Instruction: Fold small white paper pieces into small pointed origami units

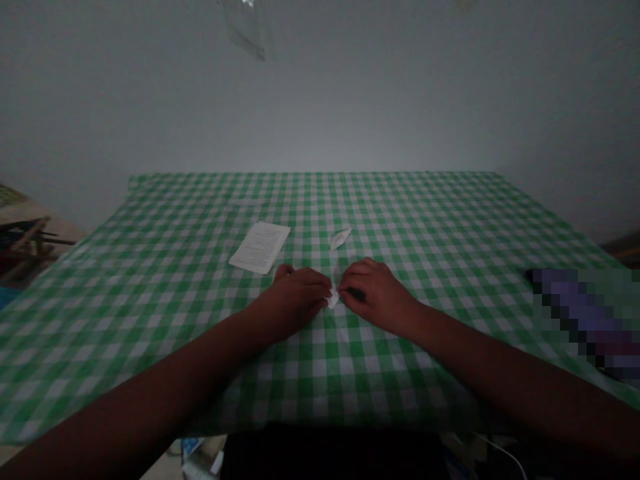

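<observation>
Left hand (294,301) and right hand (376,296) pinch folded white paper (333,299) between fingertips. Second scrap (341,238) lies ahead on gingham tablecloth (150,333).

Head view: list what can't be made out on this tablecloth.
Head view:
- Small white paper: mostly hidden by the left hand and right hand; its shape cannot be told.
- Printed sheet: text too small to read.
- Purple object: pixelated, near the right edge.

Head-worn view, angled forward and down
</observation>
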`<state>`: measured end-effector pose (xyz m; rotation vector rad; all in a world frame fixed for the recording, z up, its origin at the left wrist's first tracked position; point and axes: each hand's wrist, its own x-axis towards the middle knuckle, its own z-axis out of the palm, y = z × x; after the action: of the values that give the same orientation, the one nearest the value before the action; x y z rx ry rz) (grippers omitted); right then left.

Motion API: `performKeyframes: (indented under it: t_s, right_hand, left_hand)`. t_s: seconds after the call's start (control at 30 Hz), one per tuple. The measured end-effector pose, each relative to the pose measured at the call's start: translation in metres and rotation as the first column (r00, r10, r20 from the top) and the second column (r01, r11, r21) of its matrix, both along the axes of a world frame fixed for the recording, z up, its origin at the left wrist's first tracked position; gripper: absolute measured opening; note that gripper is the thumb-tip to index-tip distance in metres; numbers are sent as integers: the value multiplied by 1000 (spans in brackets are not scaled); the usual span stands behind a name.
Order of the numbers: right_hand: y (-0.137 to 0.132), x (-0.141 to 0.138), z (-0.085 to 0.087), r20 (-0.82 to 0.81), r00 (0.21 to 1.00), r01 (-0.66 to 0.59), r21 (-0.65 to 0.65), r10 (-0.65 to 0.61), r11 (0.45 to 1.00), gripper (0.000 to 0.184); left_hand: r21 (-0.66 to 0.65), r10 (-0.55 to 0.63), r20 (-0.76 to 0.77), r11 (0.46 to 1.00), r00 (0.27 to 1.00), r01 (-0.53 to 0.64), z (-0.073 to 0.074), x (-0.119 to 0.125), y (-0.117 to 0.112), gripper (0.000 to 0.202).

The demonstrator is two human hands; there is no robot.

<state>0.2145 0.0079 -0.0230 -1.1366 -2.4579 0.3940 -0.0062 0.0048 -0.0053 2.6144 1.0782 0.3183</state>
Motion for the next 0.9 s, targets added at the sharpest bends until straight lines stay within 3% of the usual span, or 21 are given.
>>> performKeyframes:
  t_s: [0.23, 0.5, 0.73, 0.9]
  right_hand:
    - [-8, -11, -5, 25, 992, 123, 42, -124, 992, 14]
    - [1, -8, -7, 47, 980, 192, 51, -195, 980, 7]
    - [3, -2, -5, -31, 999, 18, 58, -16, 998, 7]
    - [3, 3, -3, 14, 993, -117, 21, 116, 993, 9]
  left_hand:
    - [64, -12, -25, 998, 1000, 14, -2, 1, -2, 19]
    - [64, -17, -20, 998, 1000, 18, -5, 1, -1, 16]
    - [114, -3, -30, 993, 1000, 6, -4, -3, 1, 15]
    - [51, -118, 2, 992, 993, 117, -10, -7, 9, 30]
